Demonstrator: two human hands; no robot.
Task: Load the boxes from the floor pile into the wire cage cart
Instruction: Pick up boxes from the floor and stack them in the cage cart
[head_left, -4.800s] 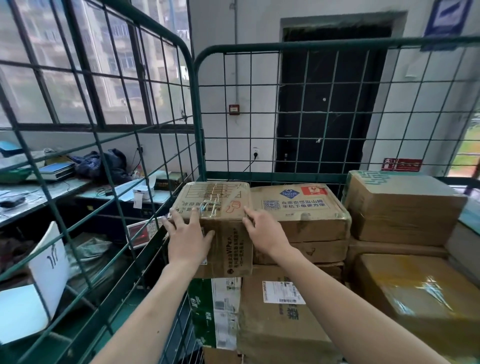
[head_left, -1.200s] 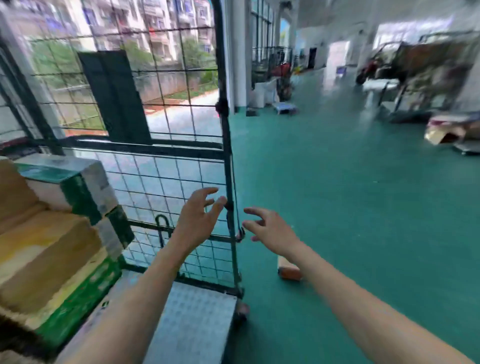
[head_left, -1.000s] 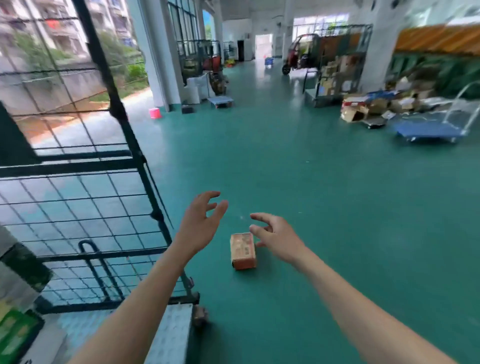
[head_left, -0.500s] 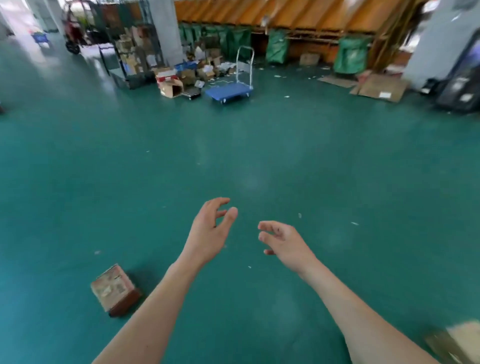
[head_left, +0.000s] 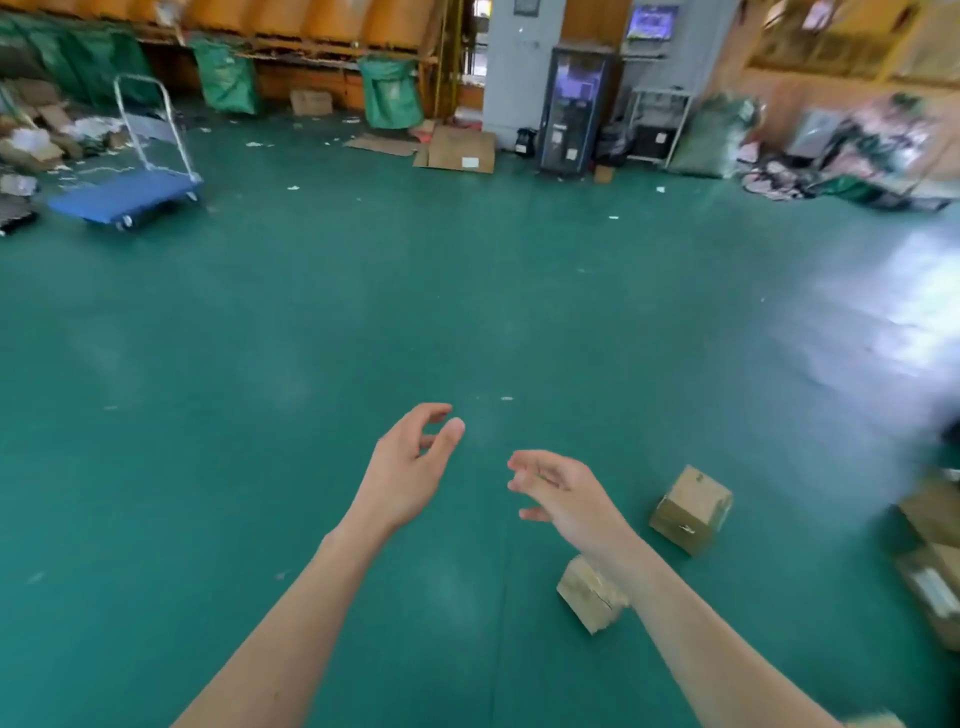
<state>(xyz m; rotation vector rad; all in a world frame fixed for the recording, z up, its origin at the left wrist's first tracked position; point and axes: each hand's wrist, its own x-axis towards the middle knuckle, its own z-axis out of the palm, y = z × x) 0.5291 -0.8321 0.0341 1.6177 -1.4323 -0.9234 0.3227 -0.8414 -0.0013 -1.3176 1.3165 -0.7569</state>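
1. From where I stand, the person's two bare arms reach forward over the green floor (head_left: 311, 338), and neither hand touches anything.
2. The left hand (head_left: 410, 467) hangs in the air. Its grip is loose and fairly wide, with the fingers curled gently toward the thumb, and it holds nothing.
3. The right hand (head_left: 566, 499) is held palm down just beside the left. Its fingers are bent and a little spread, so the grip is wide and empty.
4. A tan box (head_left: 691, 509) sits on the floor just to the right of the right hand. It is turned corner-on to the view and stands apart from the hand.
5. A smaller box (head_left: 589, 600), paler in colour, lies on the floor under the right forearm. The wrist hides part of it, and a dark line runs across its upper face.
6. More cartons (head_left: 935, 561) crowd the right edge, close together on the floor. They are too blurred for me to count.
7. Far off to the left stands a blue platform trolley (head_left: 124, 195) with a metal handle, next to a litter of cardboard and paper.
8. Along the back wall I see green sacks (head_left: 389, 93) and a flattened cardboard sheet (head_left: 460, 150) on the floor. A dark cabinet (head_left: 571, 109) with a lit front stands against a grey pillar.
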